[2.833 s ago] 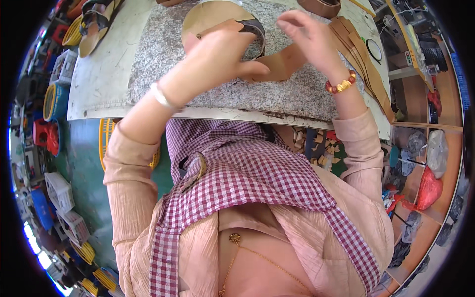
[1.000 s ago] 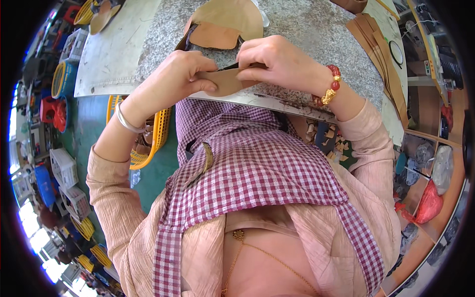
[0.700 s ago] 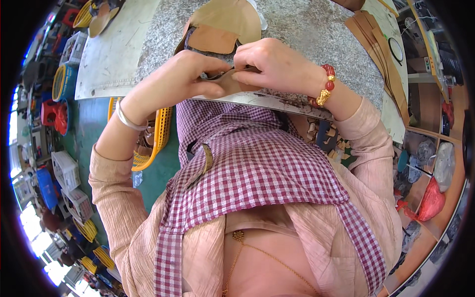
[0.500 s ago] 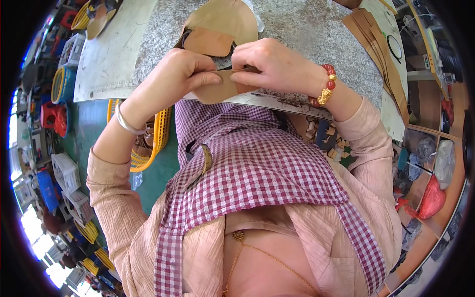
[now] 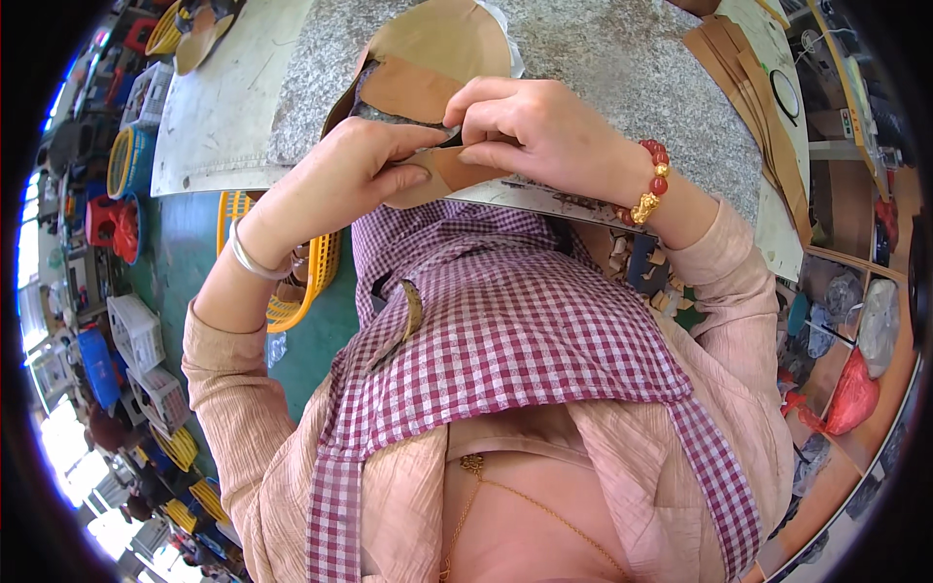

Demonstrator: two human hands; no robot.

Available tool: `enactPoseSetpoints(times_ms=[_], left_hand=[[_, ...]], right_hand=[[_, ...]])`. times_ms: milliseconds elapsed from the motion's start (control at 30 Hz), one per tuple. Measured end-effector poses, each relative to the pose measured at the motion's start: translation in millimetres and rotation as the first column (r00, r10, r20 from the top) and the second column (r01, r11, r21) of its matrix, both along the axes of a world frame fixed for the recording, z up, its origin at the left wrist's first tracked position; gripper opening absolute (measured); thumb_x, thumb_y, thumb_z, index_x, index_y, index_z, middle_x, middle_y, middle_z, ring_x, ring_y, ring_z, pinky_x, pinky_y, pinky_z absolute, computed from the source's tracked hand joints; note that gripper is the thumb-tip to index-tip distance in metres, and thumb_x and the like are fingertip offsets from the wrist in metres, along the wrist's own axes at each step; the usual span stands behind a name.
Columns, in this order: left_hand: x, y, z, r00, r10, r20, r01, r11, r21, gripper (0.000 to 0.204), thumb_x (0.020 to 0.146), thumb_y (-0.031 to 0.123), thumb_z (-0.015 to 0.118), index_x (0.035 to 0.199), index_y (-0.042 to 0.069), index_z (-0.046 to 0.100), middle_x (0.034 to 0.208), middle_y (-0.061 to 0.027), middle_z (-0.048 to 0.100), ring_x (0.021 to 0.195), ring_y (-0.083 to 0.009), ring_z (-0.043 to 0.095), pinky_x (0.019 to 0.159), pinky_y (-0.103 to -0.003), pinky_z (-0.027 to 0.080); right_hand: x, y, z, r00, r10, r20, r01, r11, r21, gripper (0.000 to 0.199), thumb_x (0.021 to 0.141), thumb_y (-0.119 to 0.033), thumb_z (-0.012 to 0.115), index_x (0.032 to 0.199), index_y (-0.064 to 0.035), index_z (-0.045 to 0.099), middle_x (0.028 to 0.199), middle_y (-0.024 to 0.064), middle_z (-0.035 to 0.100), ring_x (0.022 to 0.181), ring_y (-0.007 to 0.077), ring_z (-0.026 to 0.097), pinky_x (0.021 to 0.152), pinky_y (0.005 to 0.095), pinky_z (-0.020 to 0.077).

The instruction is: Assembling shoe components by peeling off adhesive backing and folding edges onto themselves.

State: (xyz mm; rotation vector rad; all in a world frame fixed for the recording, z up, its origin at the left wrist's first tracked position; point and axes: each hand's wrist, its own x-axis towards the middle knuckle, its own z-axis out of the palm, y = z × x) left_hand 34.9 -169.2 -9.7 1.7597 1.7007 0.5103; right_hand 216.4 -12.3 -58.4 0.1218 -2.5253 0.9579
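Note:
At the table's front edge, a small tan and brown leather piece [image 5: 449, 173] spans the gap between my hands. My left hand [image 5: 364, 160] pinches its left part, thumb on the near side and fingers behind. With bent fingers and thumb, my right hand [image 5: 530, 126] grips the brown right part of the same piece. Just beyond my hands lies a larger rounded beige piece [image 5: 442, 44], with a brown leather patch [image 5: 413, 89] on its near part. Dark material shows between the patch and my fingers; its kind is partly hidden.
A speckled grey slab [image 5: 622, 97] covers much of the table. Long brown leather strips [image 5: 753, 117] lie at the right. Below the table's left front stands a yellow basket [image 5: 326, 267] with brown pieces. Scraps [image 5: 671, 282] show beneath the table at right.
My right fingers have lifted and spread slightly, and the leather piece now tilts up to the right, showing more brown surface. My left hand keeps its pinch. The whole view has shifted slightly.

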Motion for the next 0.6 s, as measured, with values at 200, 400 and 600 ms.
enactPoseSetpoints(times_ms=[200,400,600], left_hand=[[0.2,-2.3,-2.0,0.999,-0.006,0.051,0.004,0.999,0.035,0.024,0.081,-0.001,0.063,0.104,-0.001,0.069,0.074,-0.0087,0.065,0.056,-0.0193,0.05,0.058,-0.03,0.045],[11.4,1.7,-9.2,0.998,0.055,0.019,-0.057,0.99,0.131,0.014,0.081,0.002,0.066,0.095,0.0,0.068,0.07,-0.0082,0.065,0.054,-0.0207,0.051,0.057,-0.032,0.046],[18.1,5.6,-18.2,0.993,0.074,-0.094,-0.045,0.959,0.28,0.008,0.081,0.007,0.069,0.086,0.001,0.066,0.068,-0.0083,0.064,0.053,-0.0225,0.051,0.056,-0.034,0.046]], right_hand=[[-0.8,-4.8,0.9,0.998,-0.065,-0.014,0.065,0.994,0.088,0.01,0.087,-0.013,0.068,0.081,-0.0049,0.064,0.091,0.0009,0.065,0.064,0.0185,0.058,0.061,0.0297,0.0477],[0.6,-14.7,2.3,0.99,-0.118,-0.077,0.133,0.964,0.229,0.01,0.086,-0.012,0.071,0.089,-0.0052,0.065,0.088,0.001,0.063,0.061,0.0147,0.054,0.059,0.0269,0.045],[2.0,-10.6,4.0,0.977,-0.11,-0.183,0.176,0.902,0.395,0.014,0.089,-0.021,0.066,0.085,-0.01,0.059,0.078,0.0003,0.059,0.058,0.0164,0.055,0.053,0.0281,0.0451]])
